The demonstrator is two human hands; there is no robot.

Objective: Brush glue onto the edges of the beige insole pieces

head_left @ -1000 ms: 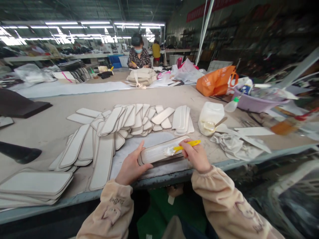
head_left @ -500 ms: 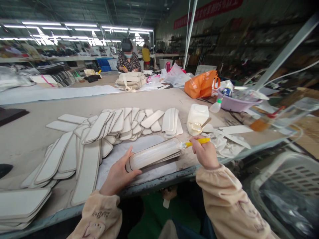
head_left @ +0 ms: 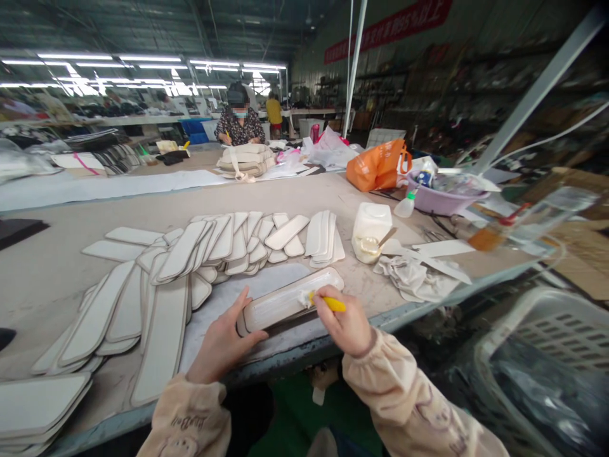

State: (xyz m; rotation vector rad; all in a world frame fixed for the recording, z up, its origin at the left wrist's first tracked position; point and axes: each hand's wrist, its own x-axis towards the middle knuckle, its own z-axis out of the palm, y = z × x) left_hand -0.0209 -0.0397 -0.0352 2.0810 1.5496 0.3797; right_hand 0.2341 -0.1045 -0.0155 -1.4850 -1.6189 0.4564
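Observation:
My left hand grips the near left end of a long cream panel lying at the table's front edge. My right hand is closed round a yellow-handled brush, whose white bristles rest on the panel's middle. The panel lies on a pale work sheet. Behind it spread many similar cream panels in overlapping rows.
A white glue tub with a spoon stands right of the panels, by crumpled rags. Farther right are an orange bag and a lilac basin. A stack of panels lies near left. A person works across the table.
My right hand swept the brush out past the panel's right end, then drew it back to the middle. The left hand kept its hold. The camera turned slightly right.

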